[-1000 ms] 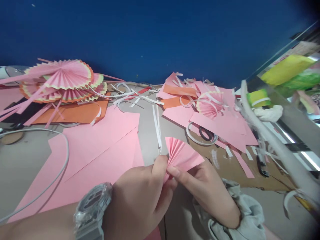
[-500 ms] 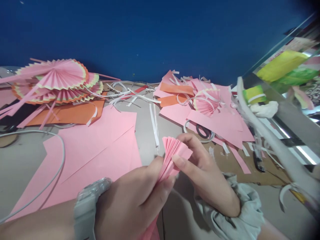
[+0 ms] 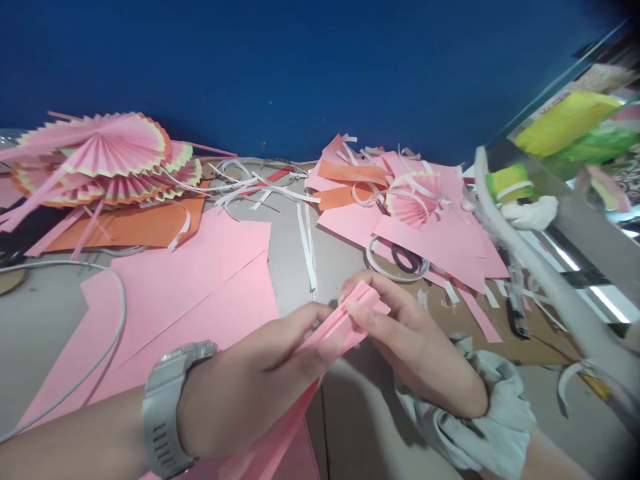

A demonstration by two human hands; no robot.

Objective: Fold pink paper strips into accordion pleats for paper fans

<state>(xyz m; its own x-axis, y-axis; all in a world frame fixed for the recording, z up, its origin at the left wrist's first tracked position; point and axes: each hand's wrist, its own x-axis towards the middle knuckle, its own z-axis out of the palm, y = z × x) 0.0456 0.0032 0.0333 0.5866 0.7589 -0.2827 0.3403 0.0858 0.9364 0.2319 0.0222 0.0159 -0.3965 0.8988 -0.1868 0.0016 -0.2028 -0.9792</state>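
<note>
Between my two hands is a pleated strip of pink paper [image 3: 361, 298], its folds pressed together into a narrow stack at the upper end. My right hand [image 3: 400, 327] pinches that end between thumb and fingers. Lower down, my left hand [image 3: 270, 363], with a grey watch at its wrist, is closed round the folds. The rest of the pink paper trails below the left hand toward the bottom edge, partly hidden by it. Flat pink sheets [image 3: 200, 287] lie on the table to the left of the hands.
Pleated pink fans [image 3: 117, 147] with orange and yellow rims are stacked at the back left on orange paper [image 3: 125, 227]. White paper strips [image 3: 260, 183] lie at the back. Pink sheets [image 3: 440, 247] and scraps cover cardboard [image 3: 540, 340] on the right. A grey cable [image 3: 123, 313] curves at left.
The spread folds at the top of the pink paper have been squeezed together into a tight stack. My left hand has shifted slightly left and down the paper, and its grip has changed.
</note>
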